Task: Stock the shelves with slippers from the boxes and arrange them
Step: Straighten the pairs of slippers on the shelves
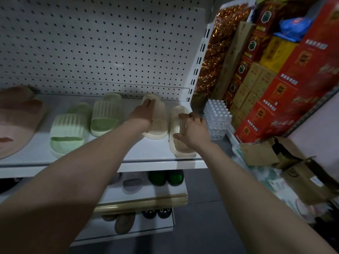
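Cream ribbed rubber slipper (158,126), set back at the white metal shelf's (110,159) right end, lies under my left hand's (144,112) near-straight fingers while my right hand (193,130) curls round its nearer twin's (178,150) strap, seemingly to square the pair.

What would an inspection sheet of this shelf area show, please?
Surface: white shelf, pegboard behind.
Job's things: left beige slipper and right beige slipper at the shelf's right end; green pair beside them; pink slipper far left; dark slippers on the shelf below.
Clutter: open cardboard box on the floor, right.
Hands: left hand lies on the left beige slipper, grip unclear; right hand grips the right beige slipper's strap.
Cables: nothing seen.
Surroundings: bottle pack and stacked red cartons at right.
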`<action>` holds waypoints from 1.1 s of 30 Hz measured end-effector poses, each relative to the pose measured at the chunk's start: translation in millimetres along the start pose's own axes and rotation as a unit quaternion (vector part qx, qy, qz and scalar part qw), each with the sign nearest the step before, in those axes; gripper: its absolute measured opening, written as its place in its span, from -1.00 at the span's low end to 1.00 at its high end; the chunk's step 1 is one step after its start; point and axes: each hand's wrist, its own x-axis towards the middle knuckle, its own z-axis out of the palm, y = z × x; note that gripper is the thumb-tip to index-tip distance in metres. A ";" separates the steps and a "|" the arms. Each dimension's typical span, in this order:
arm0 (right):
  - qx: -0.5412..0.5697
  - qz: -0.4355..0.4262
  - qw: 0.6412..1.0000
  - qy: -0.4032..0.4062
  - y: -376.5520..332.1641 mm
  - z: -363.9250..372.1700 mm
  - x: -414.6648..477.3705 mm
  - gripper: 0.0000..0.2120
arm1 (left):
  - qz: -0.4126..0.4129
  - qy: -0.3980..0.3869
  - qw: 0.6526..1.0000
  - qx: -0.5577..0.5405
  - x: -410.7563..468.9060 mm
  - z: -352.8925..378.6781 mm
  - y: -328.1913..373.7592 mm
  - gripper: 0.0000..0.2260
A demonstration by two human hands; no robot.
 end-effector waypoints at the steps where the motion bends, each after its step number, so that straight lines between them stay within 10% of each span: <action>1: 0.002 0.002 1.000 -0.002 -0.1 0.0 0.3 -0.27 | 0.008 -0.007 1.000 0.007 -3.6 0.6 -0.3 -0.11; 33: 0.110 0.124 0.986 0.024 -8.5 20.3 -21.0 -0.04 | 0.136 0.042 0.987 -0.077 -67.3 -0.9 -2.4 -0.21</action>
